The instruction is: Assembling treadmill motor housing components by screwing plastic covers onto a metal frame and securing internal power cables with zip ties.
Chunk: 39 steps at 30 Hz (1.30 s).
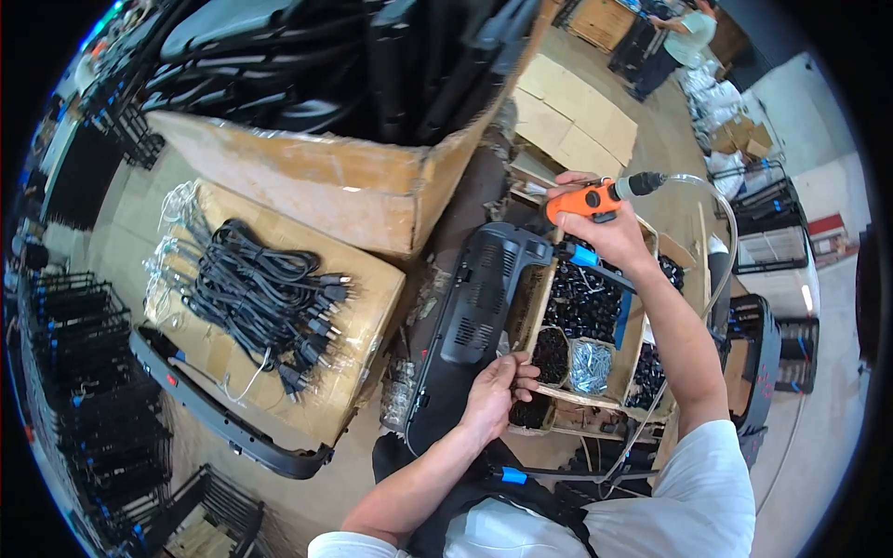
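My right hand (605,228) is wrapped round an orange power driver (579,199), with a clear hose running from its right end. The driver's working end lies beside the far end of a long black plastic cover (479,298) with vent slots; whether they touch is hidden. My left hand (498,395) is beside the cover's right edge, its fingers curled at the near corner of a parts tray (605,402). Anything between those fingers is too small to make out. Silver screws (589,365) and dark screws (549,358) fill the tray's near compartments.
On the left, bundled black power cords (256,288) lie on a cardboard box (372,307). A big carton (307,177) of black parts stands behind. A curved black part (228,428) leans in front. Black frames (102,400) are stacked far left. Another person (684,42) stands far off.
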Tool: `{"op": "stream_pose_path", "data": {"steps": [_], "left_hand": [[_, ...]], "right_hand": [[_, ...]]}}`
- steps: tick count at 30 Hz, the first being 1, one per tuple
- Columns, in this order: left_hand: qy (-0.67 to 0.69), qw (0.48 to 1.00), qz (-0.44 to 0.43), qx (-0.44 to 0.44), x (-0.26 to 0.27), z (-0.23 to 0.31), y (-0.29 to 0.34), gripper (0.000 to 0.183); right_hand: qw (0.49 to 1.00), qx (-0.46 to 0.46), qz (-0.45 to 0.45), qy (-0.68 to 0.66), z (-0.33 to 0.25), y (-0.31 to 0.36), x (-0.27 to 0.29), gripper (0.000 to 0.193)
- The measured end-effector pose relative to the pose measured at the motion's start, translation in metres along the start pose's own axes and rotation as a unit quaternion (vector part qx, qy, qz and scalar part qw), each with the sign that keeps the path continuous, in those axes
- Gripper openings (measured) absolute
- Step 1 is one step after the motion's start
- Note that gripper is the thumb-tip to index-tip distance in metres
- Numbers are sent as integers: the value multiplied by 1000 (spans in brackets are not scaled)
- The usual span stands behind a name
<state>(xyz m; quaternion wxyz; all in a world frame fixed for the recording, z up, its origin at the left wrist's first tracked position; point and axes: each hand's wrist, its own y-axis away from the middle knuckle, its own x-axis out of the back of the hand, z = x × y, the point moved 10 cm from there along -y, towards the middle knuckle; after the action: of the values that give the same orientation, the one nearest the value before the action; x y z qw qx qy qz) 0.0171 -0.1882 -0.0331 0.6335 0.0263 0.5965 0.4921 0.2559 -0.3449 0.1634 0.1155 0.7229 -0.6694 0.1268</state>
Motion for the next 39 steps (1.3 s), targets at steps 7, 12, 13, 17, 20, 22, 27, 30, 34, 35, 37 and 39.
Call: {"op": "stream_pose_path", "data": {"steps": [7,12,13,17,20,22,27,30,34,35,37,39], "left_hand": [[-79,996,-7,32,9,-23,2,29],[-63,997,2,48,11,-35,0,29],[-52,997,17,53,12,-37,1,29],[-46,997,41,47,12,-40,1,28],[-32,998,48,38,15,-46,-2,26],[-28,998,48,32,15,-48,-1,26],[-42,997,58,31,15,-57,-2,26],[-38,997,59,25,13,-60,3,26],[-35,996,76,22,19,-64,11,27],[-37,996,78,25,21,-67,12,27],[-41,996,79,21,25,-70,9,27],[-64,993,98,17,28,-68,12,30]], "right_hand": [[997,-44,67,13,42,36,61,55],[997,-23,53,-43,68,41,65,50],[997,-35,47,-52,75,41,64,50],[998,-31,33,-41,81,40,67,49],[998,-22,17,-55,83,37,65,47],[999,-8,-16,-41,75,32,59,46],[985,40,-141,86,53,20,39,45],[987,22,-119,103,59,18,41,43],[990,39,-109,84,69,25,41,44],[995,19,-82,49,71,26,45,45],[999,7,-51,17,92,21,57,50],[999,25,-29,22,95,25,60,52]]}}
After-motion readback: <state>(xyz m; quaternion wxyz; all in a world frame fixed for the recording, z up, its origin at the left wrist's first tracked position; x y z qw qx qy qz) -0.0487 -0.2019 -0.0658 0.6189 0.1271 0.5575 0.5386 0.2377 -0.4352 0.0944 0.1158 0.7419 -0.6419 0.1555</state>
